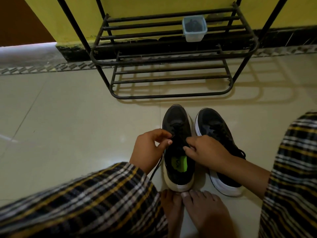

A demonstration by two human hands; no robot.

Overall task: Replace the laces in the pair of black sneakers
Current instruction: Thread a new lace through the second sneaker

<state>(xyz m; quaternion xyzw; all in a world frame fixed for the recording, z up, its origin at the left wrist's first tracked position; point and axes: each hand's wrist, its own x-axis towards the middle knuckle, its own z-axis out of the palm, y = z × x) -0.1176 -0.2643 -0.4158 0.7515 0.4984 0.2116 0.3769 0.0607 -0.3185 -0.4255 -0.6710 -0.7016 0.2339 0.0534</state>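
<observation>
So the two black sneakers sit side by side on the pale tile floor [68,117] in the lower middle of the frame, toes pointing up toward the rack. The left sneaker [178,152] has a bright green insole label showing inside, and its heel is right against the person's bare toes [187,194] at the bottom. The right sneaker [217,148] is just beside it, angled a bit outward, lace still threaded.

Both hands are over the left sneaker's lacing area. The left hand [149,150] has its grip pinched on the black lace [157,170], which trails down along the shoe's side toward the plaid sleeve [85,200]. The right hand [204,152] has curled fingers at the eyelets on the other side, looks like it's pinching the lace there too, though that bit's too dark to be sure.

Up top there's a black metal shoe rack [171,57] against the yellow wall, with a small clear plastic tub [194,28] holding something dark on it
</observation>
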